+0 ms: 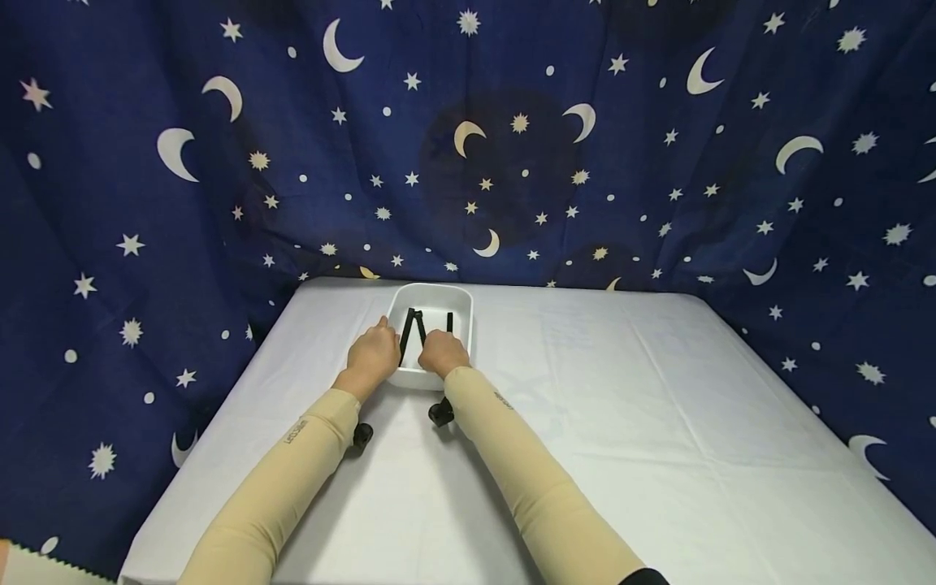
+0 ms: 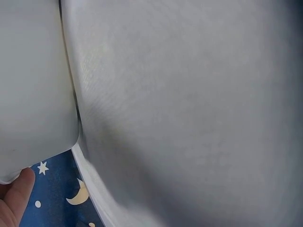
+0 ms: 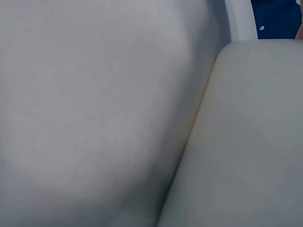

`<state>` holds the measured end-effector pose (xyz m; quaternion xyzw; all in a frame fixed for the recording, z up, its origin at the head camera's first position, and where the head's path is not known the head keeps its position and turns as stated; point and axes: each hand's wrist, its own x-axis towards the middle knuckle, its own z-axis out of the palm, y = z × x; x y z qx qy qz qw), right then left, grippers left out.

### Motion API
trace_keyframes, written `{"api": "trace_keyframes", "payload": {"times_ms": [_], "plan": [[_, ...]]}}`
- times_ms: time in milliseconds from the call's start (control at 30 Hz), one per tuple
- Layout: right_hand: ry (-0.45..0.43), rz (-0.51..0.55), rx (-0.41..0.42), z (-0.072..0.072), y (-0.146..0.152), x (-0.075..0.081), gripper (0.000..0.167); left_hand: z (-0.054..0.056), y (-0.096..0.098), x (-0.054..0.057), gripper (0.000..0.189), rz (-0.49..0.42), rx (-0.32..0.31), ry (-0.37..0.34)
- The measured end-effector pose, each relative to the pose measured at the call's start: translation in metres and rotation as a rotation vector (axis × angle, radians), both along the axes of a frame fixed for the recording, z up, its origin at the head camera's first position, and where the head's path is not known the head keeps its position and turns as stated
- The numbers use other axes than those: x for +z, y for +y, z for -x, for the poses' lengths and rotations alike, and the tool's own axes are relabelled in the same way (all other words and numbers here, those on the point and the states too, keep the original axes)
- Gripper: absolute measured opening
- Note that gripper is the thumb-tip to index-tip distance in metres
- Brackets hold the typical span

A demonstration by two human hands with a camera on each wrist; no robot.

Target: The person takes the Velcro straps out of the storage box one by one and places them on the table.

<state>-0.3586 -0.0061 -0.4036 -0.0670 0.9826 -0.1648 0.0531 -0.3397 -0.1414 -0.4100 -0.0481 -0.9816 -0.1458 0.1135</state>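
Observation:
A white rectangular tray (image 1: 468,313) with rounded corners lies toward the far left of the table. My left hand (image 1: 374,353) grips its left side; in the left wrist view a fingertip (image 2: 21,191) shows right at the rim. My right hand (image 1: 443,353) is curled over the tray's near right part, overlapping the near rim. The right wrist view has the tray's smooth wall (image 3: 251,132) filling the right, with only a sliver of a finger at the corner. Inside lie thin black bars (image 1: 405,337), partly hidden behind the right hand.
A white cloth covers the table (image 1: 621,390), creased on the right. Behind it hangs a dark blue curtain (image 1: 512,162) printed with moons and stars. Small black devices (image 1: 441,413) sit under both wrists, and beige sleeves (image 1: 526,471) cover the forearms.

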Motion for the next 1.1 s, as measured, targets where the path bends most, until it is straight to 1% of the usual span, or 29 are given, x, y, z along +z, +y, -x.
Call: {"api": "trace_keyframes", "payload": {"times_ms": [200,433,600,733,800,900,1000,1100], "plan": [[0.015,0.009,-0.008,0.004,0.000,-0.002,0.014,0.002,0.000,-0.001,0.037,-0.004,0.007,-0.002],[0.027,0.056,-0.012,0.007,0.000,-0.005,0.011,0.001,-0.001,-0.001,0.036,-0.002,-0.004,-0.005],[0.041,0.076,-0.020,0.009,0.001,-0.004,0.010,0.001,0.000,0.000,0.036,-0.002,0.001,-0.007],[0.061,0.071,-0.030,0.011,0.003,0.000,0.009,0.003,0.002,0.002,0.036,-0.007,-0.001,0.003],[0.056,0.080,-0.036,0.011,0.004,0.003,0.009,0.003,0.003,0.002,0.036,-0.007,-0.009,0.007],[0.053,0.110,-0.037,0.008,0.005,0.008,0.011,0.002,0.003,0.001,0.036,-0.010,-0.010,0.000],[0.058,0.147,-0.038,0.004,0.007,0.013,0.017,0.001,0.002,0.000,0.036,-0.017,-0.002,-0.014],[0.059,0.173,-0.036,0.004,0.010,0.018,0.016,0.000,0.001,0.000,0.037,-0.013,-0.004,-0.014]]}}
